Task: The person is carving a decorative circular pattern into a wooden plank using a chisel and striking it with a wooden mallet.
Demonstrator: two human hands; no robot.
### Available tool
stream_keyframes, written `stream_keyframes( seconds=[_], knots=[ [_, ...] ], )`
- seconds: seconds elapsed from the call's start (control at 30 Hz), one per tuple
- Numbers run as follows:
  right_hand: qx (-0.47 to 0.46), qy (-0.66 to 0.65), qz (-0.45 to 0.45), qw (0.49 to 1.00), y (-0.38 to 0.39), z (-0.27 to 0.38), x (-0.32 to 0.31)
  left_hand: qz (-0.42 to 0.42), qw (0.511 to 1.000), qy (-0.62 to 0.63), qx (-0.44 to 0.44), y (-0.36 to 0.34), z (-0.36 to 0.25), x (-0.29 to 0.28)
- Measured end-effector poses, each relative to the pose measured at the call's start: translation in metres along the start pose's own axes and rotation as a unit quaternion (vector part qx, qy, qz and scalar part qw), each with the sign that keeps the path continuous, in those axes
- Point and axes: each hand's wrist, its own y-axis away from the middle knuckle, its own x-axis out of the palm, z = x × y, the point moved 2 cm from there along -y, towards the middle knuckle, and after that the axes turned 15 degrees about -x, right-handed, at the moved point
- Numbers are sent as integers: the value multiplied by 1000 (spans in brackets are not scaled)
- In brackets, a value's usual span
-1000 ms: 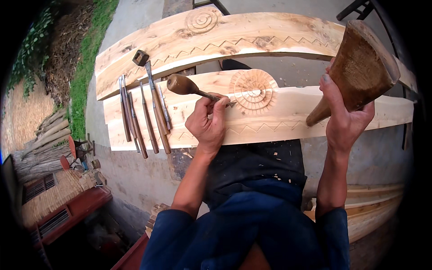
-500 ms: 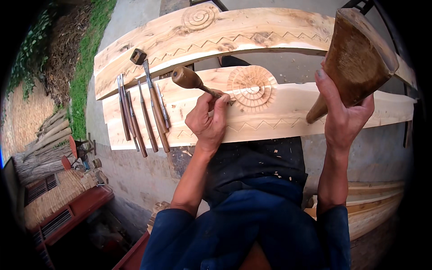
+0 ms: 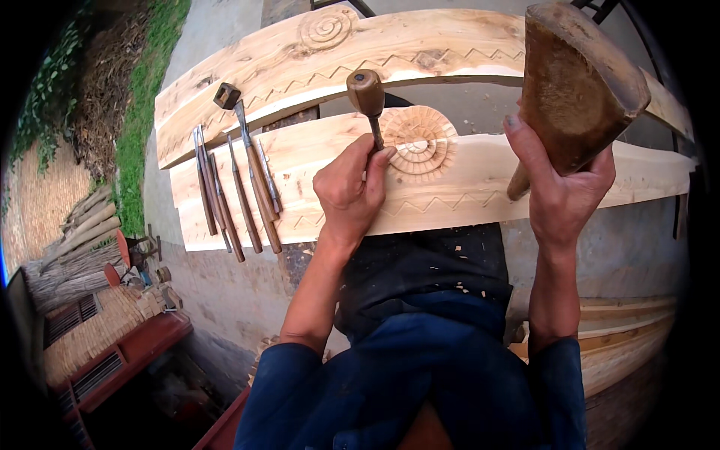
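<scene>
My left hand (image 3: 351, 187) is closed round the metal shank of a carving chisel (image 3: 367, 94), whose wooden handle stands up above my fingers. The chisel's tip is hidden by my fingers at the left edge of a carved rosette (image 3: 418, 146) with rings of small cut segments. That rosette is on the nearer pale wooden board (image 3: 555, 169), which also bears a zigzag line. In my right hand (image 3: 566, 195) is a large brown wooden mallet (image 3: 577, 90), gripped with its broad head raised above the board and apart from the chisel.
Several chisels (image 3: 244, 199) lie on the board's left end, beside a hammer-like tool with a dark square head (image 3: 227, 95). Behind runs a second board (image 3: 450, 41) with a carved spiral (image 3: 326, 30). Stacked logs (image 3: 82, 232) and grass (image 3: 133, 187) are at the left.
The chisel has swung from leaning left to nearly upright in my left hand. My right hand and the mallet have shifted a little to the left.
</scene>
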Motion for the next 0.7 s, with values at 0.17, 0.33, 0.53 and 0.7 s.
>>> stream_keyframes(
  seconds=[0.17, 0.33, 0.53, 0.7],
  knots=[
    [-8, 37, 9, 999, -1, 5, -4, 5, 998, -28, 58, 2, -10, -3],
    [-21, 11, -95, 995, -5, 16, -14, -17, 993, -22, 116, 2, -11, -1],
    [-263, 263, 164, 914, -22, 21, 7, -27, 991, -25, 127, 3, -7, -4],
    [-89, 118, 5, 989, -11, 21, -8, -15, 991, -5, 130, 3, -12, 2]
  ],
)
